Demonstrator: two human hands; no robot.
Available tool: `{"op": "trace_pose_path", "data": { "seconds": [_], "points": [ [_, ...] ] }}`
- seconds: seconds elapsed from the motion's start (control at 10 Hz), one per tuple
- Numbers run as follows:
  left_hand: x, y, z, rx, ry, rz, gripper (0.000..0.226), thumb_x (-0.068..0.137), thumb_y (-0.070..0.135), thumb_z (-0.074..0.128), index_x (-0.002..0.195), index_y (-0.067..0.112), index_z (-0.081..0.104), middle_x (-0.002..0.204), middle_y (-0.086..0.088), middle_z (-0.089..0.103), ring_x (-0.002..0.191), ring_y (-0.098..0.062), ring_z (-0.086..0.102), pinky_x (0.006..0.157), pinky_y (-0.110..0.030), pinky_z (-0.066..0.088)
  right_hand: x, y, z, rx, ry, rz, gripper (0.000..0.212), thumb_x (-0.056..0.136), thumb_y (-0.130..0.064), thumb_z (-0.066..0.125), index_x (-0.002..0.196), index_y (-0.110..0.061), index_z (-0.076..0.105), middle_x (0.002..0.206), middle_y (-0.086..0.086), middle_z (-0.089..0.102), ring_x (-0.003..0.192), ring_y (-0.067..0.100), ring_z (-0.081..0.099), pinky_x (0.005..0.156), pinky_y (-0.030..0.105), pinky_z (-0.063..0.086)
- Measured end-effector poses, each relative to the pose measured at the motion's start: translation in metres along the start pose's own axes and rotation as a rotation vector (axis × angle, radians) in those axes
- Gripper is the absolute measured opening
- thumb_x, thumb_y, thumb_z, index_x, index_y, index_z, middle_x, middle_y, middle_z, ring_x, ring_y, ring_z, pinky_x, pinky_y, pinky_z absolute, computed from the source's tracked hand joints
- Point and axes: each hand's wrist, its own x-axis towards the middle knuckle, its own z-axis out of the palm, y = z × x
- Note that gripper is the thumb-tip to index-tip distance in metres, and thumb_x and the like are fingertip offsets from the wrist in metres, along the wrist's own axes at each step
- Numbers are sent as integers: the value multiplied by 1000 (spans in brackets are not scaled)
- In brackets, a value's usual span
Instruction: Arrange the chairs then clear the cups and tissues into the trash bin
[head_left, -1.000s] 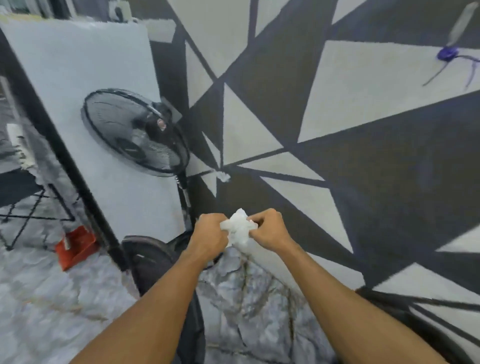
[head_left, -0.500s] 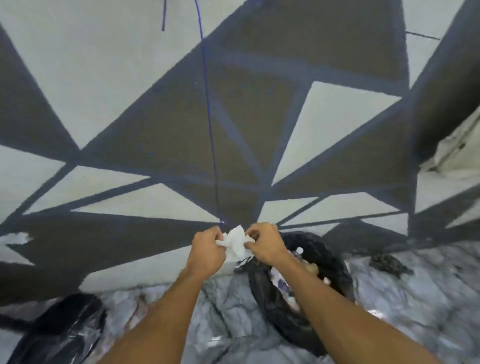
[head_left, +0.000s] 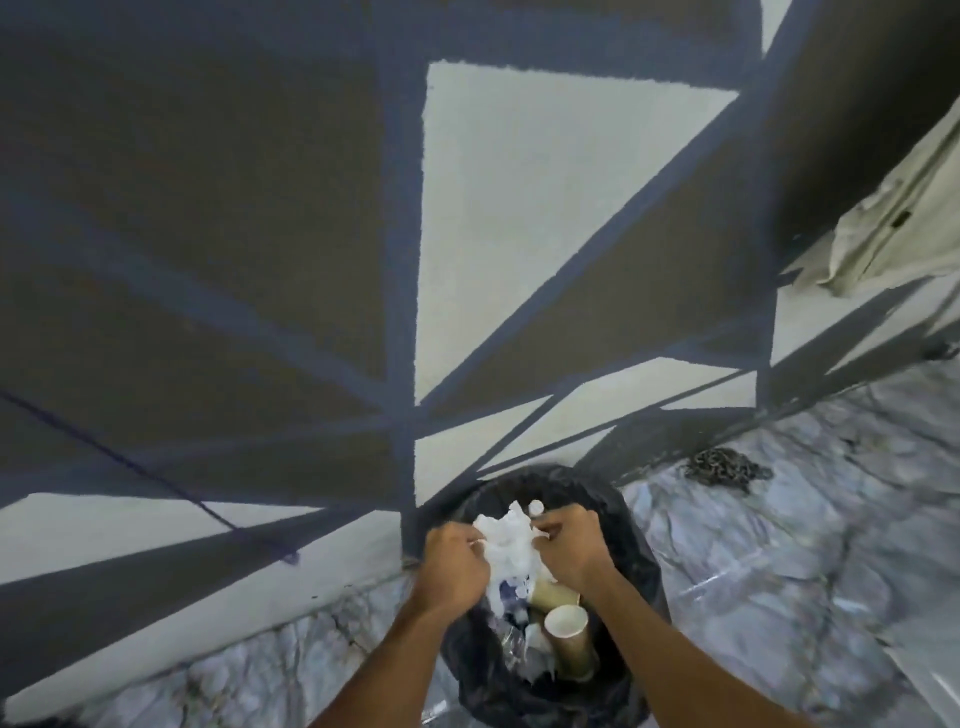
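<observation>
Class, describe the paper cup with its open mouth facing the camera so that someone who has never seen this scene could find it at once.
Start at the grey and white geometric wall; at its foot stands a trash bin lined with black plastic. Inside, just below the right hand, lies the paper cup. Unlike the crumpled tissues held above, it is brown outside with a round white mouth.
</observation>
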Motion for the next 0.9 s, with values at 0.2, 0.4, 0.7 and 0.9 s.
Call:
{"op": "trace_pose_path", "data": {
  "seconds": [0.2, 0.4, 0.7, 0.9],
  "points": [
    [82, -18, 63, 95, 40, -85, 16, 78, 2, 68, 73, 16, 73, 77, 1, 71, 71, -15, 65, 69, -36, 58, 80, 45, 17, -39, -32, 115, 5, 79, -15, 73, 83, -17, 76, 92, -2, 76, 89, 17, 69, 76, 21, 49],
    [114, -23, 99, 131, 27, -133, 14, 84, -1, 63, 74, 6, 69, 74, -4, 67, 65, -15, 57, 56, -21, 38, 121, 72, 35, -14, -89, 181, 19, 75, -25, 79, 64, -30, 63, 81, -5, 74, 80, 14, 69, 79, 28, 57],
    [135, -32, 120, 84, -14, -173, 15, 82, 1, 66, 96, 3, 72, 89, -7, 72, 76, -20, 65, 69, -25, 50, 146, 101, 42, -7, -299, 192, 26, 82, -18, 74, 106, -12, 75, 109, -1, 74, 104, 12, 67, 96, 22, 48],
    [107, -82, 141, -14, -71, -274, 17, 80, 10, 63, 91, 19, 71, 86, -8, 71, 73, -21, 68, 65, -28, 56, 119, 110, 45, -12, -381, 166, 21, 91, 1, 59, 108, 8, 68, 105, 10, 71, 93, 9, 65, 68, 8, 46]
  ]
}}
